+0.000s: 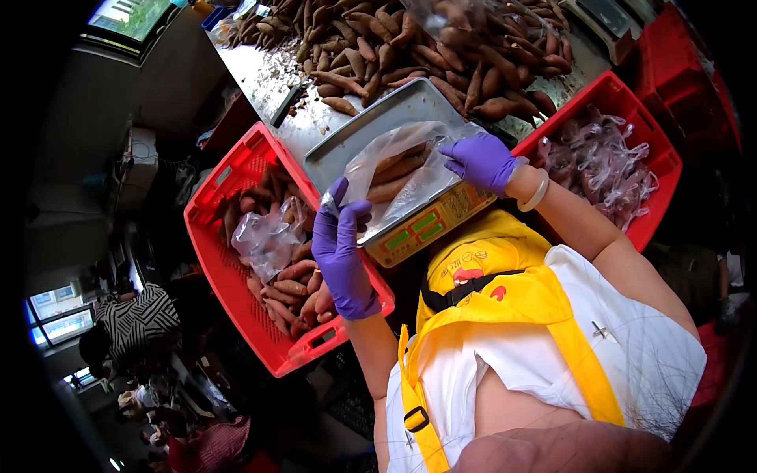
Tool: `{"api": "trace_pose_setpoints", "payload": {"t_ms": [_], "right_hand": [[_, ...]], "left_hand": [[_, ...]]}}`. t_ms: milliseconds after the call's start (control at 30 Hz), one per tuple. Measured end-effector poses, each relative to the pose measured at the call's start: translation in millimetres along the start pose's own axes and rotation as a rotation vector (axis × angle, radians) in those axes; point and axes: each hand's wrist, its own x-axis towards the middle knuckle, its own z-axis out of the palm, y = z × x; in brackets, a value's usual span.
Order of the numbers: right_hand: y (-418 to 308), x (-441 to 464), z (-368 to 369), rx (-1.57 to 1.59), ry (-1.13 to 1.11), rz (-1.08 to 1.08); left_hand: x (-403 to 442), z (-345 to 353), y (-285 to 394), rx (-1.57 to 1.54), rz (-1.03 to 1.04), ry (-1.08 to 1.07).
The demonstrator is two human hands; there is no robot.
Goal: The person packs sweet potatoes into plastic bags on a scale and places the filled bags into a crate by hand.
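Purple-gloved left hand (pixel 343 244) and right hand (pixel 482 162) pinch opposite sides of the clear bag (pixel 438 180) of tubers (pixel 397 177) over the scale tray (pixel 422 104), where even, light tension should best avoid skewing the weight.

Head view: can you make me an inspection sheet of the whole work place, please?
Surface: shiny table, brown bits scattered.
Job's things: clear bag with sweet potatoes inside, at the scale.
Clutter: sweet potato pile on the table; left red crate of mostly loose ones; right red crate of plastic bags.
Hands: gloved right hand pinches the bag's rim; gloved left hand at its other side, grip unclear.
Cables: nothing seen around the scale.
Surroundings: window, person in striped top.
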Motion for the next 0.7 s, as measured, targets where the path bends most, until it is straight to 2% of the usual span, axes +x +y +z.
{"api": "trace_pose_setpoints", "payload": {"t_ms": [33,67,167,200,267,300,400,467,533,567,633,667,700], "right_hand": [[-1.5,-3.2,-1.7,0.023,0.093,-0.022],[-2.9,-5.8,-4.7,0.03,0.085,-0.022],[-8.9,-10.5,-21.4,0.137,0.359,-0.228],[-7.6,-9.5,-22.7,0.137,0.525,-0.351],[-8.4,-19.0,-33.9,0.104,0.708,-0.313],[-0.2,-23.3,-36.2,0.049,0.758,-0.282],[19.9,-38.8,-40.8,0.131,0.745,-0.169],[32.3,-47.3,-31.7,0.041,0.727,-0.12],[32.6,-54.2,-23.6,0.076,0.712,0.026],[32.9,-54.3,-17.0,0.075,0.715,0.031],[29.0,-50.2,-4.4,0.392,0.589,0.187],[24.0,-44.4,-3.3,0.39,0.6,0.189],[16.5,-34.5,-4.0,0.352,0.521,0.238]], "left_hand": [[0.3,2.4,-2.7,0.01,0.008,0.022],[0.6,5.2,-6.0,0.014,0.0,0.026],[-0.4,2.7,-16.2,0.352,0.195,0.184],[0.5,-1.8,-17.8,0.474,0.254,0.247],[-0.7,-9.7,-8.7,0.743,0.32,0.324],[0.3,-11.2,-5.6,0.806,0.424,0.341],[-6.2,2.3,12.5,0.664,0.338,0.417],[-3.1,-2.2,8.4,0.744,0.399,0.395],[-0.3,0.5,7.3,0.992,0.597,0.4],[2.0,2.6,6.7,0.991,0.6,0.395],[7.6,7.2,5.9,1.274,0.689,0.418],[11.2,4.2,0.5,1.27,0.699,0.414],[17.2,-2.9,-9.5,1.243,0.502,0.316]]}}
